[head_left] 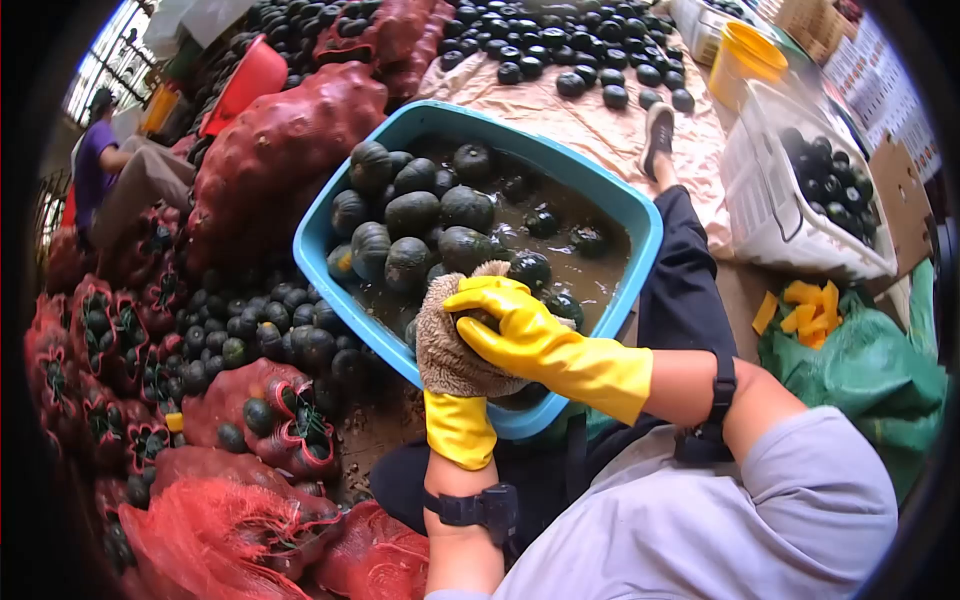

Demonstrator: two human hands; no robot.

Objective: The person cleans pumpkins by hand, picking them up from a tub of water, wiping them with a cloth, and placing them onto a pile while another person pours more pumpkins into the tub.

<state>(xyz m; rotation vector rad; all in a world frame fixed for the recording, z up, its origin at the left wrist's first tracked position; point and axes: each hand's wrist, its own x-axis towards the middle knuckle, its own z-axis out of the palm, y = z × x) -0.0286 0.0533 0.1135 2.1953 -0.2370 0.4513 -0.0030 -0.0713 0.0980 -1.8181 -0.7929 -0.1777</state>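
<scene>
A brown towel (445,345) covers most of my left hand (462,425), which wears a yellow rubber glove and is closed around the cloth. My right hand (510,315), also gloved in yellow, curls over a small dark green squash (484,318) pressed against the towel; most of the squash is hidden. Both hands are over the near edge of a blue tub (645,255). Muddy water (540,190) fills the tub's right side, with several squashes floating in it. Wet squashes (411,213) are heaped on the tub's left side.
Red mesh sacks (280,150) and loose squashes (290,320) crowd the left. Behind the tub, squashes (560,50) lie on a pale sheet (600,130). A white crate (800,250), yellow bucket (745,60) and green sack (850,360) stand right. A person (120,165) sits far left.
</scene>
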